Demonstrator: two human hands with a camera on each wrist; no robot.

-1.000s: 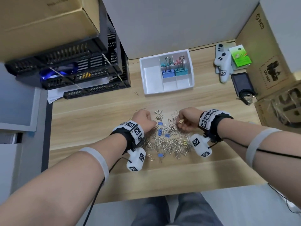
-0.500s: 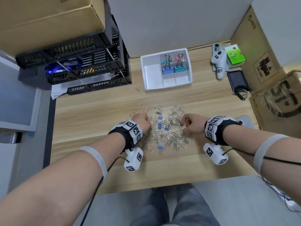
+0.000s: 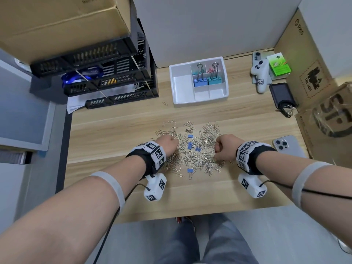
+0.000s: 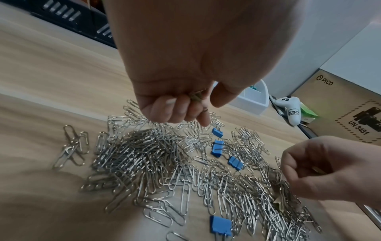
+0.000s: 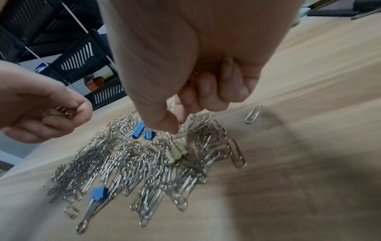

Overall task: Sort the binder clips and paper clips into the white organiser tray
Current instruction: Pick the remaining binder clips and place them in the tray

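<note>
Both hands hover knuckles-up over the paper clips (image 3: 192, 155) heaped mid-table: the left hand (image 3: 167, 144) has fingers curled round several clips, the right hand (image 3: 225, 145) pinches a pale binder clip's (image 5: 175, 155) wire handle. The white organiser tray (image 3: 177, 86) sits at 12 o'clock (cardboard box (image 3: 304, 60) at 2 o'clock reads "PICO", "UN 3481").

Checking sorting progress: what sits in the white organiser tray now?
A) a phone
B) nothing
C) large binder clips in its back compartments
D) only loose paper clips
C: in the head view, the white organiser tray holds upright large binder clips in its back compartments.
</note>
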